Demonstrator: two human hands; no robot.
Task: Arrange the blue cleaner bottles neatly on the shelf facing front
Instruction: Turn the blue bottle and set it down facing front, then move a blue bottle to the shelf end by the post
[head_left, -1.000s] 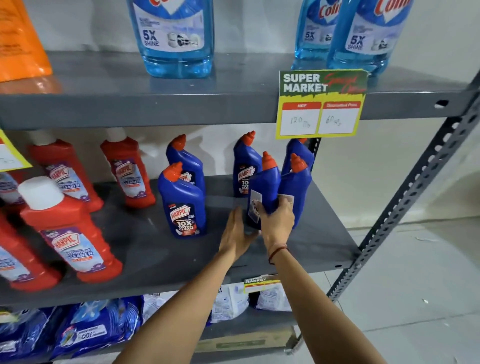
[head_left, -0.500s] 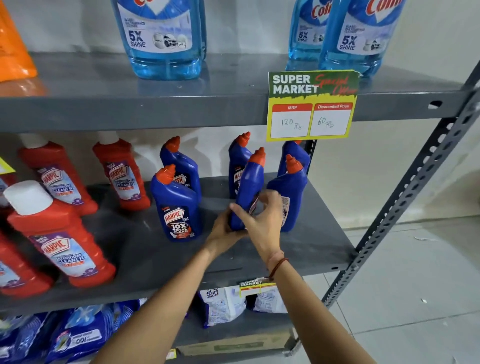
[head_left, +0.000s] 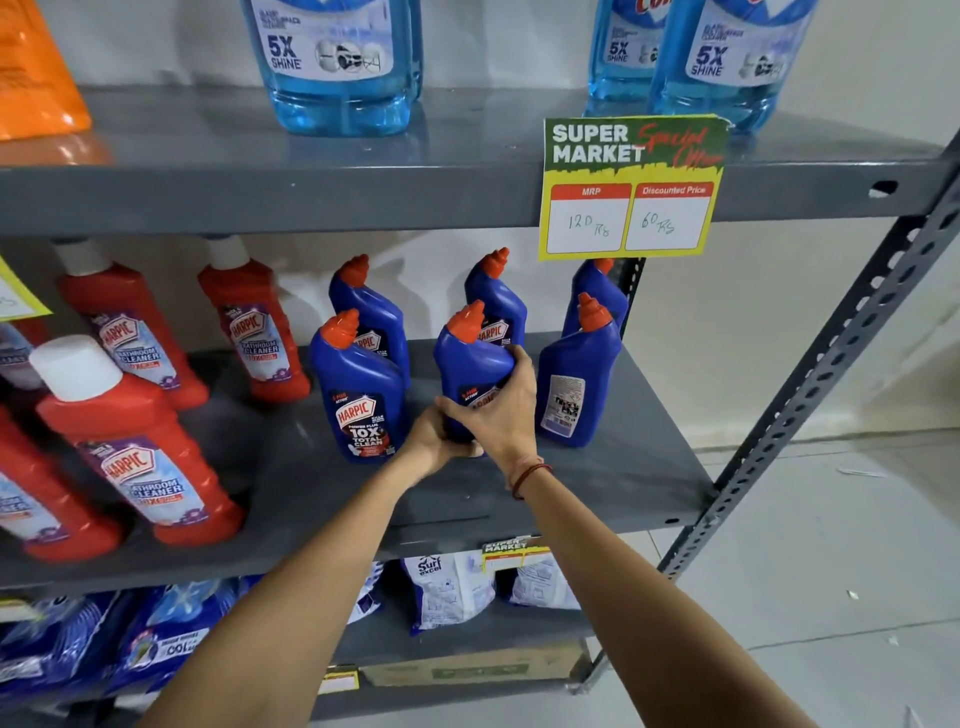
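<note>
Now that the middle bottle (head_left: 470, 364) at frame centre shows its label frontward instead of edge-on, we grip it with both hands, left (head_left: 434, 434) low, right (head_left: 498, 410) wrapped round. Right-hand bottle (head_left: 574, 384) needs turning next.

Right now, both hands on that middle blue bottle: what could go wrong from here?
1. The held bottle stands close between the left front bottle and the right front bottle; turning it could knock one over.
2. The right front bottle shows its back label, so it may be left unturned.
3. The right hand covers the held bottle's label, so its facing is hard to judge.
</note>
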